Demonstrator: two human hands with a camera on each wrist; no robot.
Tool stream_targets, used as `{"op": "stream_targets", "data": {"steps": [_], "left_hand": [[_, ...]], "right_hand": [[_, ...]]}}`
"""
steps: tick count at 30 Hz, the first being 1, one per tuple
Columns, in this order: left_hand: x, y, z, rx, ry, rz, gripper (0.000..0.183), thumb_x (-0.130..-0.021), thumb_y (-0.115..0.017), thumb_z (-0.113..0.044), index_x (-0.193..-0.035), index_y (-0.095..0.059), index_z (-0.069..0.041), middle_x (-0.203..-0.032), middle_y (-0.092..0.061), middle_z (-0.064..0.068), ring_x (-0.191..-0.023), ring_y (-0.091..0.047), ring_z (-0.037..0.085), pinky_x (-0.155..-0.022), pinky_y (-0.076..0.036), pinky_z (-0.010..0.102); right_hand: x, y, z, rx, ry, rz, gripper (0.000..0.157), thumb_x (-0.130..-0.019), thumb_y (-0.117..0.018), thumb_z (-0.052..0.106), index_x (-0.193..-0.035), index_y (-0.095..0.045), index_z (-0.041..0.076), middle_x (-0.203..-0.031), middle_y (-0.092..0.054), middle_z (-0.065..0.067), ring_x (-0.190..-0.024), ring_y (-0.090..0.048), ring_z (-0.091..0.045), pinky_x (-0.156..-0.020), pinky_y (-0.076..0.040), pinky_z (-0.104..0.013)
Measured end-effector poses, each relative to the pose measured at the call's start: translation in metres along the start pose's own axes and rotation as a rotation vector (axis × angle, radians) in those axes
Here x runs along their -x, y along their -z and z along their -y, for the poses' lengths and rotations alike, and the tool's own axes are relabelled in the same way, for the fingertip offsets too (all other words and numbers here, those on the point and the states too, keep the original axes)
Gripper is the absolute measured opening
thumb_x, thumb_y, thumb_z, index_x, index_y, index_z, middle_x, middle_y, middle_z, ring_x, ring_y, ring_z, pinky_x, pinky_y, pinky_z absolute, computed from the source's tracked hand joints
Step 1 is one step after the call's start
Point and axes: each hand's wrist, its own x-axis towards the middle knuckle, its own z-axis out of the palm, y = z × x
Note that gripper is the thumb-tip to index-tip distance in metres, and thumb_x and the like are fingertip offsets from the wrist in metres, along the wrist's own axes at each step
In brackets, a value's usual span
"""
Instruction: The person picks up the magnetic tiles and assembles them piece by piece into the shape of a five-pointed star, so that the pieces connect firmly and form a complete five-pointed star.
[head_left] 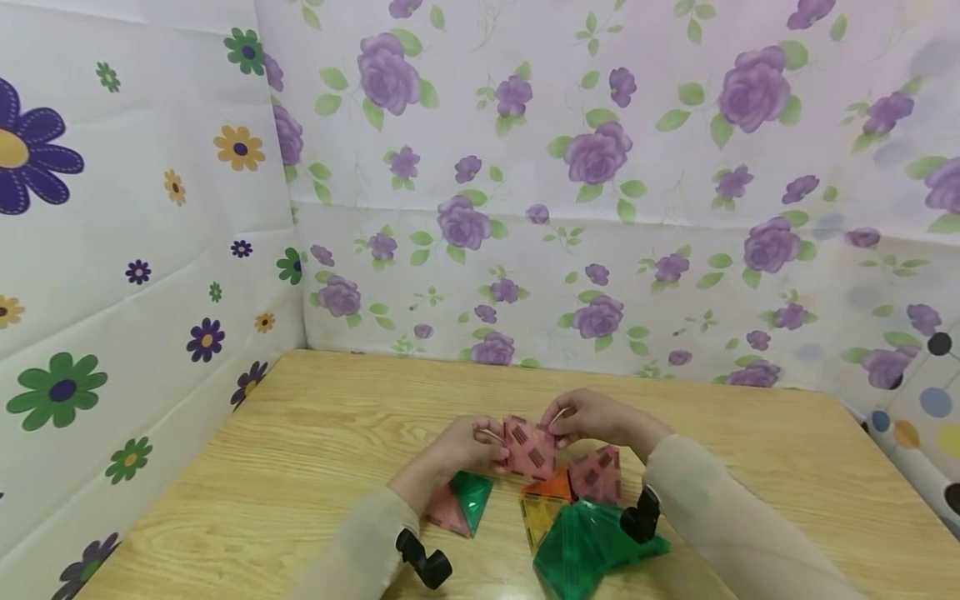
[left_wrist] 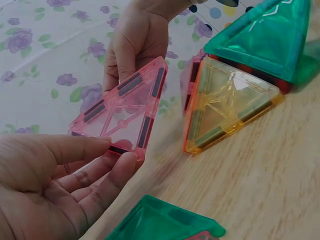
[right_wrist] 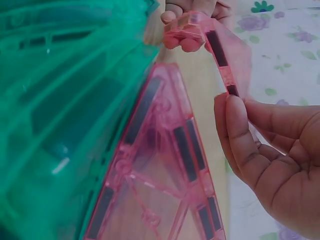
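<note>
A pink see-through magnetic tile (head_left: 530,450) with dark magnet strips along its edges is held up above the table between both hands. My left hand (head_left: 467,445) pinches its left edge between thumb and fingers. At the upper right edge, my right hand (head_left: 600,418) pinches the same tile. Just below and to the right stands a cluster of joined tiles: a yellow triangle (left_wrist: 230,107), an orange tile (head_left: 553,485), a pink tile (head_left: 597,477) and several large green tiles (head_left: 573,550). The held tile overlaps the orange one in the head view.
A green triangle (head_left: 472,498) and a pink triangle (head_left: 448,510) lie side by side on the wooden table (head_left: 300,467), beneath the left wrist. Flowered cloth (head_left: 465,283) hangs behind the table's far edge and along its left side. Black cameras are strapped to both wrists.
</note>
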Motion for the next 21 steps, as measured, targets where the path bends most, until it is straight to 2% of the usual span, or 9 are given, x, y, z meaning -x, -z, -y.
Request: {"op": "stream_targets", "data": {"steps": [4,13,21], "left_hand": [[0.0002,-0.0030,0.0030,-0.007,0.011,0.006,0.016,-0.088,-0.062,0.004,-0.104,-0.059,0.005,-0.079,-0.067,0.007,-0.059,-0.066,0.014,-0.067,-0.060,0.034],[-0.0016,-0.0078,0.0094,-0.006,-0.030,0.076,0.011,-0.089,-0.060,0.006,-0.099,-0.058,0.007,-0.077,-0.067,0.007,-0.060,-0.067,0.016,-0.068,-0.060,0.037],[-0.0007,-0.0098,0.0097,-0.012,-0.015,0.063,0.008,-0.089,-0.061,0.004,-0.096,-0.058,0.004,-0.076,-0.065,0.007,-0.062,-0.069,0.017,-0.070,-0.060,0.037]], "right_hand": [[-0.0016,0.0003,-0.0033,0.036,-0.003,0.024,0.016,-0.095,-0.053,0.000,-0.106,-0.063,-0.006,-0.087,-0.064,-0.007,-0.072,-0.064,-0.012,-0.080,-0.058,-0.039],[-0.0019,0.0030,-0.0060,0.100,-0.032,0.044,0.014,-0.095,-0.054,0.001,-0.103,-0.064,-0.003,-0.087,-0.064,-0.008,-0.069,-0.066,-0.013,-0.071,-0.058,-0.030],[-0.0024,0.0007,-0.0019,0.176,-0.026,0.044,0.013,-0.093,-0.056,0.001,-0.101,-0.066,-0.002,-0.086,-0.067,-0.008,-0.069,-0.063,-0.015,-0.070,-0.057,-0.031]]}}
